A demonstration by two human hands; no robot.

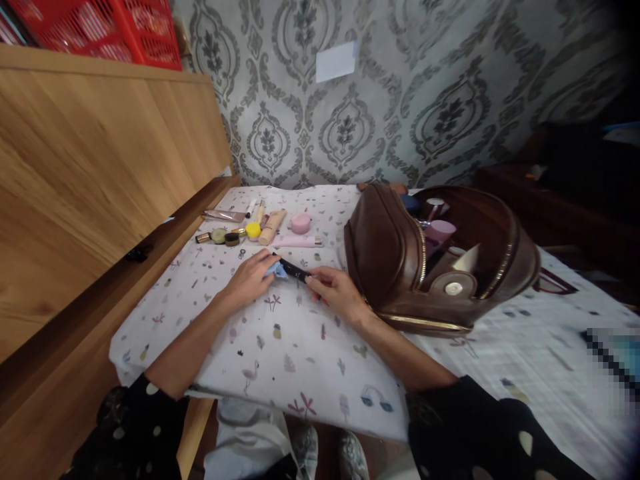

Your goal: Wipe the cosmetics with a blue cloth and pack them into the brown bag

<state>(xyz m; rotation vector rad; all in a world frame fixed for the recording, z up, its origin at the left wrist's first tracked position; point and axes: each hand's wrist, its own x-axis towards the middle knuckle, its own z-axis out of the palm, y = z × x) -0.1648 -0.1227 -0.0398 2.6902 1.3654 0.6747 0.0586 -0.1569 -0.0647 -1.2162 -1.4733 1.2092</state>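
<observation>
Both hands meet over the patterned cloth around a slim black cosmetic tube (293,269) with small light print. My left hand (251,277) is closed on a crumpled light-blue cloth (277,269), pressed to the tube's left end. Fingers of my right hand (337,292) pinch the tube's right end. Just beyond the hands lie a pink tube (295,241), a round pink jar (301,223), a beige squeeze tube (273,227) and a yellow-lidded pot (253,231). To the right of my right hand stands a brown cosmetic bag (390,247), unzipped, with several items inside.
More small cosmetics, including a flat tube (225,215) and a dark-lidded pot (232,239), lie at the back left. A wooden cabinet (110,127) flanks the left side, with a red basket (95,30) on top. The patterned wall (345,133) rises behind the table.
</observation>
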